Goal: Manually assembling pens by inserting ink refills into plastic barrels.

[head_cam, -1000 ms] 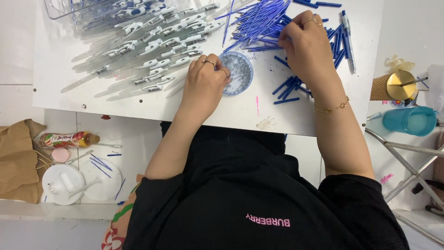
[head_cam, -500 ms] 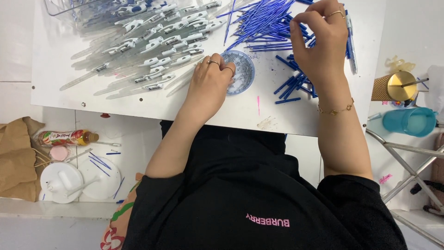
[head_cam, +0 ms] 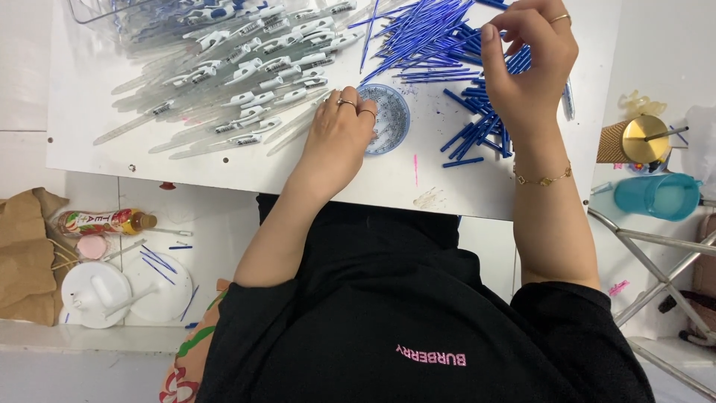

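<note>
My left hand (head_cam: 337, 133) rests on the white board (head_cam: 224, 168) with its fingers curled at the left rim of a small round blue dish (head_cam: 389, 119) of tiny parts. What the fingertips hold is hidden. My right hand (head_cam: 531, 63) is over a heap of thin blue pen refills (head_cam: 429, 33). Its thumb and fingers are pinched together among them. A pile of clear pen barrels with white clips (head_cam: 239, 67) lies just left of my left hand.
A clear bin (head_cam: 112, 11) stands at the board's top left. On the right are a gold-lidded cup (head_cam: 640, 140), a teal cup (head_cam: 660, 195) and metal chair legs (head_cam: 656, 246). A brown paper bag (head_cam: 26, 254), a bottle (head_cam: 104, 222) and white lids (head_cam: 123, 295) lie lower left.
My right hand has shifted a little up and to the right over the refills and closed its fingers. My left hand has stayed at the dish, barely moving.
</note>
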